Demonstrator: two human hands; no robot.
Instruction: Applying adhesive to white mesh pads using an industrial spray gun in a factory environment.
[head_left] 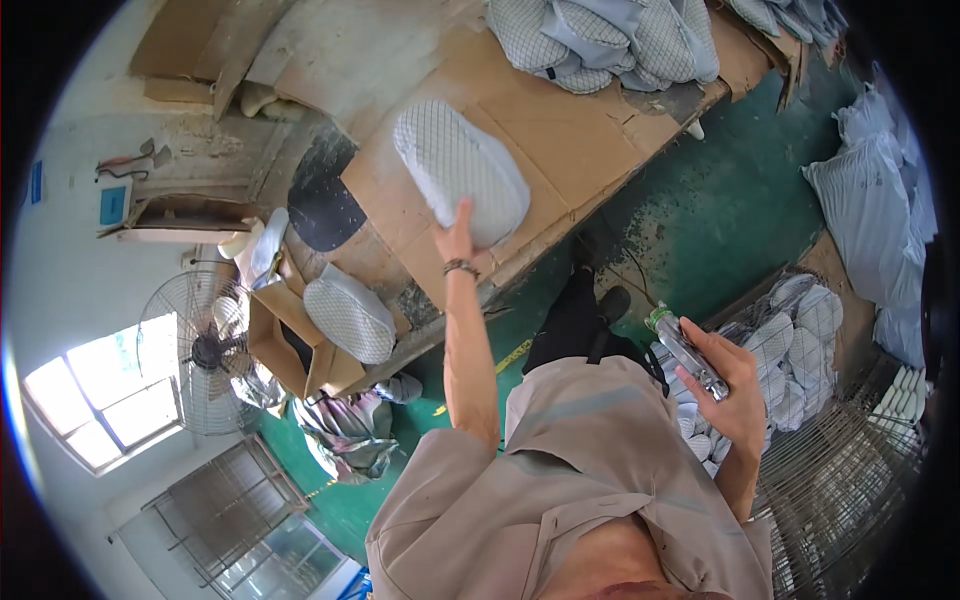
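A white quilted pillow with a grey diamond pattern lies over a flattened cardboard sheet on the workbench. My left hand grips its near edge, thumb on top and the other fingers hidden beneath. Away from the bench on the right, my right hand is closed around a silver metal hand tool with a green end; its exact kind I cannot make out. A thin cord or hose shows near the green end.
A similar pillow rests beside an open cardboard box at left, near a large fan. Grey-white covers are heaped on the bench's far right. More patterned pieces and white sacks fill the right side.
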